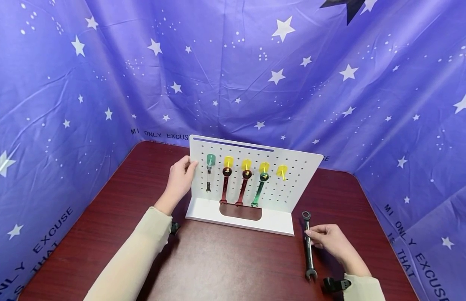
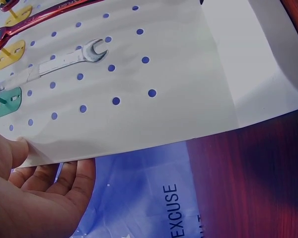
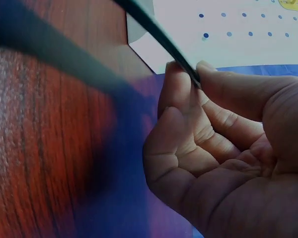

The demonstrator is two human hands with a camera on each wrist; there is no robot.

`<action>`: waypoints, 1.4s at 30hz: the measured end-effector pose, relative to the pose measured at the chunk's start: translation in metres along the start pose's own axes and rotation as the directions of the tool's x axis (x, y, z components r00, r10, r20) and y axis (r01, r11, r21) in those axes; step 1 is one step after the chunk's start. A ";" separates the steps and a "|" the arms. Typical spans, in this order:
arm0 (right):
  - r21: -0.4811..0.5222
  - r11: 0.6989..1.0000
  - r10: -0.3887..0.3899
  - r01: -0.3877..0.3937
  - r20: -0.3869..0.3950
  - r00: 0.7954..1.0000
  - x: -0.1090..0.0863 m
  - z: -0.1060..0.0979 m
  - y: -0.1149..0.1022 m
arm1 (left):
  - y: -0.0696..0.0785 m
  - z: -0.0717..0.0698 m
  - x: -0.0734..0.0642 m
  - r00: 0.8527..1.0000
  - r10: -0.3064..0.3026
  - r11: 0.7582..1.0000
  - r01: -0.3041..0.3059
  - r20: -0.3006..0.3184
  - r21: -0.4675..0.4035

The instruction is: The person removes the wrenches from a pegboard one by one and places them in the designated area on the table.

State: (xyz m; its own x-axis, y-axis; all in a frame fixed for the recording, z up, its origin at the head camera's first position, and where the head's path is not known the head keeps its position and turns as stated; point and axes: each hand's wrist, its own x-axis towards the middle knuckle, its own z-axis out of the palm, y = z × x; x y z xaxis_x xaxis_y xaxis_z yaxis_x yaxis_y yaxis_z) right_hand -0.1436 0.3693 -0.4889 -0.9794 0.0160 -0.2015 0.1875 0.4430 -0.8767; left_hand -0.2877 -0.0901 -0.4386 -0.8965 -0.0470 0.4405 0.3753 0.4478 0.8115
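A white pegboard stand stands on the table, its left edge pinched by my left hand, thumb in front and fingers behind. My right hand pinches a dark combination wrench by its shaft, ring end up, to the right of the stand. In the right wrist view thumb and index finger hold that wrench edge-on. On the board hang a small silver wrench from a green hook, two red wrenches and a green wrench from yellow hooks. The rightmost yellow hook holds nothing.
The stand's base has a cut-out near its middle, through which the dark red wooden table shows. Blue-purple cloth with white stars hangs behind and on both sides. Dark straps sit near both cuffs.
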 end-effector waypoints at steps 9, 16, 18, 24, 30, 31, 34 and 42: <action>-0.035 0.999 0.020 -0.020 -0.007 1.000 -0.001 0.001 0.001 | 0.000 0.000 0.000 1.000 0.005 1.000 -0.005 -0.002 0.001; -0.027 0.999 0.031 -0.030 0.020 0.999 -0.001 0.000 0.002 | -0.001 0.000 0.000 1.000 0.003 1.000 -0.003 -0.002 0.001; -0.032 0.999 0.027 -0.026 0.026 0.999 -0.001 0.000 0.002 | -0.002 0.000 0.000 1.000 0.003 1.000 -0.003 -0.005 0.003; -0.065 0.998 0.020 -0.018 0.027 0.999 -0.001 0.000 0.003 | -0.002 -0.001 0.000 1.000 0.005 1.000 -0.005 -0.005 -0.003; -0.085 0.996 0.038 -0.036 0.018 0.999 -0.002 -0.001 0.003 | -0.002 -0.001 -0.001 1.000 0.004 1.000 -0.004 -0.003 -0.014; -0.087 0.995 0.042 -0.040 0.018 0.999 -0.002 -0.001 0.003 | -0.002 -0.001 -0.001 1.000 0.004 1.000 -0.004 -0.004 -0.015; -0.094 0.994 0.051 -0.049 0.020 0.999 -0.002 0.000 0.003 | -0.001 -0.001 -0.001 1.000 0.010 1.000 -0.010 -0.004 -0.014; -0.084 0.993 0.089 -0.088 0.013 0.996 -0.002 0.001 0.002 | 0.001 0.000 0.000 1.000 0.014 1.000 -0.014 -0.002 -0.005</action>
State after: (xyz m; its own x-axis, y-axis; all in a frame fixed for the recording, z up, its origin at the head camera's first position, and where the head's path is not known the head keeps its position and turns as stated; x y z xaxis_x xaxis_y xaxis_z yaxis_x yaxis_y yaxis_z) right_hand -0.1407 0.3689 -0.4906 -0.9577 0.0435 -0.2845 0.2657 0.5134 -0.8160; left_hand -0.2871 -0.0902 -0.4382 -0.8906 -0.0427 0.4527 0.3891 0.4438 0.8073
